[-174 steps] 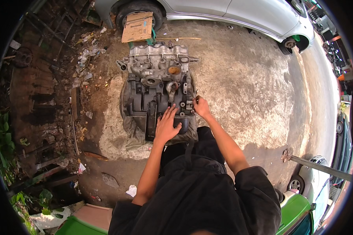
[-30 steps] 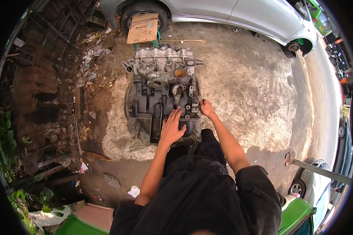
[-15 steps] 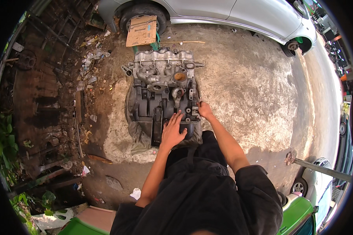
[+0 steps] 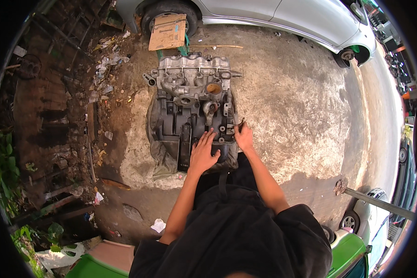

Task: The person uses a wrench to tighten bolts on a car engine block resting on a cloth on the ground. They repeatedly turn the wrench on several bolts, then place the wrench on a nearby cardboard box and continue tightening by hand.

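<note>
A car engine [image 4: 194, 109] with a silvery top and a dark block stands on a crumpled grey-green cloth [image 4: 164, 169] in front of me. On the near part of the dark block, just right of an upright black bracket [image 4: 184, 148], my left hand [image 4: 204, 153] lies flat with its fingers apart. My right hand [image 4: 244, 137] is at the engine's right side, beside several small metal fittings. Its fingers are closed on a thin dark tool [image 4: 242, 121] whose tip sticks up past them. The tool's kind and its other end do not show.
Beyond the engine is a piece of cardboard [image 4: 169, 31] on a green support, with a silver car [image 4: 245, 11] behind. Litter [image 4: 109, 67] lines the left ground beside rusty scrap. A metal pole [image 4: 380, 200] juts in from the right; green bodywork [image 4: 350, 255] is behind me.
My right hand has turned upright and shifted slightly nearer to me along the engine's side, and a thin tool now shows above its fingers. My left hand has stayed in place.
</note>
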Demonstrator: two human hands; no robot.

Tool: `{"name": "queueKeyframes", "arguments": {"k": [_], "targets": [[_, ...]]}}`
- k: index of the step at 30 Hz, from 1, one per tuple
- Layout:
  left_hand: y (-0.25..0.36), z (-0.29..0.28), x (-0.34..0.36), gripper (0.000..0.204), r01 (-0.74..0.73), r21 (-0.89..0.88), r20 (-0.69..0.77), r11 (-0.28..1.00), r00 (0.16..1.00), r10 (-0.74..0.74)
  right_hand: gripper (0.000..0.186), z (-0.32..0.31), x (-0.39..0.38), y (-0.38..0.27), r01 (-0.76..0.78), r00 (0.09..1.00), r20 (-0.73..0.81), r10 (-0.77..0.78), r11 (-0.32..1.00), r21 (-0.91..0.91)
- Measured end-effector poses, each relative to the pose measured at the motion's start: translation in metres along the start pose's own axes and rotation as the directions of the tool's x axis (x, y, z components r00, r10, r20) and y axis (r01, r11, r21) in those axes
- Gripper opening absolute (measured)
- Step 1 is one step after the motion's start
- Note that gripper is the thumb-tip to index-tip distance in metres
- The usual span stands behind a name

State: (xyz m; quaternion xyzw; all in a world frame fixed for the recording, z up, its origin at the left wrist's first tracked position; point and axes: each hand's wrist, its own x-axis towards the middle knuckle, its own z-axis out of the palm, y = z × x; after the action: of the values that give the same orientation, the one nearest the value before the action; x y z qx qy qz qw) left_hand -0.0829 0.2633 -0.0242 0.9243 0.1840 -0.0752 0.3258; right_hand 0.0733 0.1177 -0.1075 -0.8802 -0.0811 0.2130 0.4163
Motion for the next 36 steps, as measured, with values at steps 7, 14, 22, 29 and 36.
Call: {"name": "queueKeyframes", "arguments": {"k": [7,14,22,29,36], "targets": [[0.000,-0.001,0.000,0.075,0.012,0.003,0.015,1.000,1.000,-0.012,0.019,0.010,-0.068,0.034,0.279,0.960,-0.034,-0.277,0.958,0.064],[-0.001,0.001,0.000,0.073,0.007,0.017,0.019,1.000,1.000,-0.007,0.019,0.013,-0.071,0.074,0.160,0.968,-0.217,-0.123,0.974,0.162],[0.000,0.000,0.000,0.069,0.023,0.039,0.055,0.999,0.998,-0.025,0.014,-0.001,-0.054,0.058,0.086,0.992,-0.126,-0.016,0.815,0.573],[-0.002,0.001,0.001,0.070,0.015,0.015,0.042,1.000,0.999,-0.016,0.011,-0.002,-0.032,0.054,0.024,0.991,-0.118,0.068,0.765,0.643],[-0.003,0.001,0.001,0.071,0.011,0.005,0.041,1.000,0.999,-0.011,0.036,-0.008,0.010,0.063,-0.115,0.990,-0.053,0.134,0.957,0.266]]}}
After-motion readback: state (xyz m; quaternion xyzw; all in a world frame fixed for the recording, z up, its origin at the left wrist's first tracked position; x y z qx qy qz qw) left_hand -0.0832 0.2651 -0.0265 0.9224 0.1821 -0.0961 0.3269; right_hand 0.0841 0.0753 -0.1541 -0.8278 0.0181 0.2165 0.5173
